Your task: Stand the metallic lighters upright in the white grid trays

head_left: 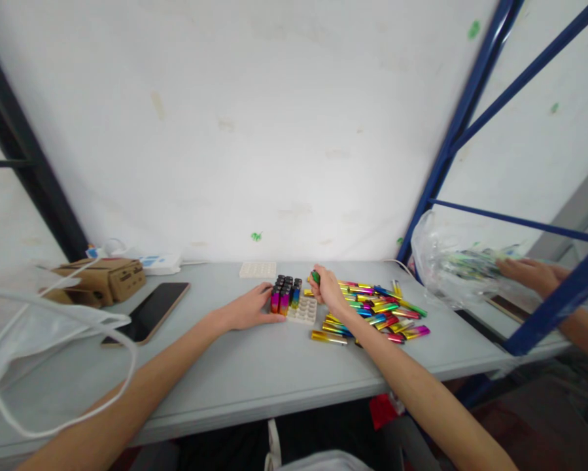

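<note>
Grey tabletop [254, 366] mid-frame bears a tray [303, 311] the left hand [247, 309] clasps, while the right hand [329, 289] grips a green lighter [315, 277], apparently mid-loading, upright alignment needed next.

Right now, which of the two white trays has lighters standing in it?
The front tray, beside the left hand; the other tray, farther back near the wall, shows none.

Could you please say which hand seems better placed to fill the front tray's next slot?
Probably the right hand: it holds a green item near the front tray's open slots, while the left hand is at the filled end.
</note>
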Available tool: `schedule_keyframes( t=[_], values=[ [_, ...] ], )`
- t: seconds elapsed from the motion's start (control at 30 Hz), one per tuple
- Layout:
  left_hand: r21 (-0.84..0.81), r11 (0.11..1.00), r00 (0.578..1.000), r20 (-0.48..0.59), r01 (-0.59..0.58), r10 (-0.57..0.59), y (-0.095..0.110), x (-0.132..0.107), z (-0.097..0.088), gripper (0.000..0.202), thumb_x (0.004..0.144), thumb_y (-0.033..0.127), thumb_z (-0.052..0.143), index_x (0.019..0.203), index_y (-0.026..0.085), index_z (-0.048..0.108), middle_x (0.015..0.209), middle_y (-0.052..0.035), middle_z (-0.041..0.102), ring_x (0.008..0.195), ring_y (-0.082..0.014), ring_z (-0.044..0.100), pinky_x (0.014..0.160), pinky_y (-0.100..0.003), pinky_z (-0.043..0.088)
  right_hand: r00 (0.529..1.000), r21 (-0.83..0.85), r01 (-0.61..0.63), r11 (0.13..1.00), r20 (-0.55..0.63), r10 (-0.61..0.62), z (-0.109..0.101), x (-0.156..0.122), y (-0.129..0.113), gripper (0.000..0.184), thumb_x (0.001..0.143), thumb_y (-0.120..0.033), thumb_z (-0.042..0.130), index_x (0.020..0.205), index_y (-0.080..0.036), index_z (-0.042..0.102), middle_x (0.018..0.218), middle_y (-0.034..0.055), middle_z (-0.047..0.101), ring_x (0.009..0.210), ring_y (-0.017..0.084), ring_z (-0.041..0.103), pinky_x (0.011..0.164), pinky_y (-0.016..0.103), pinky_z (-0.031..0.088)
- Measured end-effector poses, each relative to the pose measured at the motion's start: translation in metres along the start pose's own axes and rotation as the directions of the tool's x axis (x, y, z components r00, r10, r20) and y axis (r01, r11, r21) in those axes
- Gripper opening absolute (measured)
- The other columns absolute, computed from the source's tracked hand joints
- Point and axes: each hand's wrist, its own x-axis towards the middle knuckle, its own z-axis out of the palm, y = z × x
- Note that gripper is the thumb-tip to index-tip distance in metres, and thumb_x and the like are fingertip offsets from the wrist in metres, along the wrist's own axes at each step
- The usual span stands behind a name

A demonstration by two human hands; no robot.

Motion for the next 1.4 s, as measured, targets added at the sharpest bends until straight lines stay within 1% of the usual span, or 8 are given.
schedule_keyframes(
  t=[0.17, 0.27, 0.37, 0.5, 0.63, 0.73, 1.03, 1.4],
  values=[
    [0.009, 1.000, 1.000, 0.005, 0.010, -0.010, -0.001, 0.000, 0.001, 0.068, 0.092, 0.073, 0.067, 0.135, 0.020, 0.064, 0.151, -0.0166, 0.055, 0.139, -0.0359, 0.056, 0.126, -0.047, 0.039, 0.983, -0.136, 0.181, 0.974, 0.034, -0.178, -0.014, -0.008, -0.013, 0.068, 0.101, -0.080, 0.029, 0.089, -0.022, 0.063, 0.061, -0.0045, 0.039, 0.054, 0.015, 0.040, 0.052, 0.027, 0.034],
    [-0.006, 1.000, 1.000, 0.001, 0.007, -0.007, -0.003, 0.000, 0.002, 0.069, 0.091, 0.072, 0.069, 0.136, 0.020, 0.064, 0.151, -0.0170, 0.055, 0.138, -0.0365, 0.056, 0.126, -0.048, 0.040, 0.950, -0.180, 0.307, 0.934, 0.113, -0.291, -0.021, -0.016, -0.025, 0.058, 0.107, -0.071, 0.030, 0.112, -0.023, 0.063, 0.070, -0.0038, 0.047, 0.061, 0.015, 0.047, 0.059, 0.027, 0.040],
    [-0.012, 1.000, 1.000, -0.021, -0.010, 0.010, -0.006, 0.000, 0.004, 0.069, 0.091, 0.073, 0.068, 0.138, 0.022, 0.063, 0.150, -0.0150, 0.057, 0.137, -0.0354, 0.057, 0.125, -0.046, 0.041, 0.890, -0.245, 0.450, 0.859, 0.199, -0.410, -0.024, -0.022, -0.034, 0.043, 0.106, -0.062, 0.047, 0.110, -0.022, 0.062, 0.086, 0.0003, 0.061, 0.078, 0.017, 0.058, 0.074, 0.028, 0.048],
    [0.012, 1.000, 1.000, -0.015, -0.004, 0.004, -0.007, 0.001, 0.005, 0.072, 0.090, 0.075, 0.068, 0.137, 0.020, 0.064, 0.149, -0.0155, 0.057, 0.138, -0.0358, 0.057, 0.125, -0.045, 0.040, 0.812, -0.372, 0.574, 0.729, 0.142, -0.567, -0.023, -0.023, -0.035, 0.033, 0.099, -0.054, 0.064, 0.095, -0.021, 0.062, 0.090, 0.0033, 0.066, 0.086, 0.019, 0.061, 0.081, 0.030, 0.049],
    [0.004, 1.000, 1.000, -0.027, 0.000, 0.000, -0.007, 0.001, 0.005, 0.069, 0.090, 0.073, 0.070, 0.136, 0.021, 0.064, 0.149, -0.0144, 0.058, 0.138, -0.0367, 0.058, 0.125, -0.047, 0.041, 0.846, -0.403, 0.530, 0.746, 0.307, -0.436, -0.022, -0.024, -0.032, 0.028, 0.100, -0.049, 0.065, 0.099, -0.022, 0.063, 0.068, -0.0042, 0.063, 0.062, 0.015, 0.057, 0.065, 0.027, 0.044],
    [0.003, 1.000, 1.000, -0.029, 0.003, -0.003, -0.007, 0.001, 0.006, 0.069, 0.090, 0.071, 0.071, 0.137, 0.021, 0.063, 0.150, -0.0152, 0.057, 0.138, -0.0371, 0.058, 0.124, -0.048, 0.042, 0.860, -0.435, 0.491, 0.755, 0.382, -0.338, -0.020, -0.026, -0.029, 0.025, 0.100, -0.046, 0.067, 0.102, -0.022, 0.063, 0.067, -0.0043, 0.069, 0.059, 0.015, 0.061, 0.063, 0.026, 0.044],
    [0.022, 1.000, 1.000, 0.002, -0.013, 0.013, -0.008, 0.002, 0.005, 0.067, 0.093, 0.070, 0.069, 0.137, 0.020, 0.065, 0.148, -0.0148, 0.057, 0.135, -0.0357, 0.058, 0.122, -0.045, 0.043, 0.861, -0.476, 0.458, 0.751, 0.447, -0.241, -0.020, -0.025, -0.029, 0.026, 0.098, -0.042, 0.073, 0.088, -0.022, 0.061, 0.075, 0.0005, 0.074, 0.067, 0.017, 0.068, 0.062, 0.026, 0.045],
    [0.009, 1.000, 1.000, -0.011, -0.007, 0.007, -0.009, 0.002, 0.006, 0.070, 0.091, 0.071, 0.070, 0.138, 0.020, 0.063, 0.150, -0.0155, 0.057, 0.141, -0.0368, 0.055, 0.126, -0.048, 0.038, 0.888, -0.494, 0.425, 0.758, 0.390, -0.244, -0.018, -0.013, -0.013, 0.032, 0.098, -0.045, 0.073, 0.083, -0.022, 0.057, 0.070, 0.0003, 0.074, 0.062, 0.017, 0.066, 0.061, 0.026, 0.043]
  ],
)
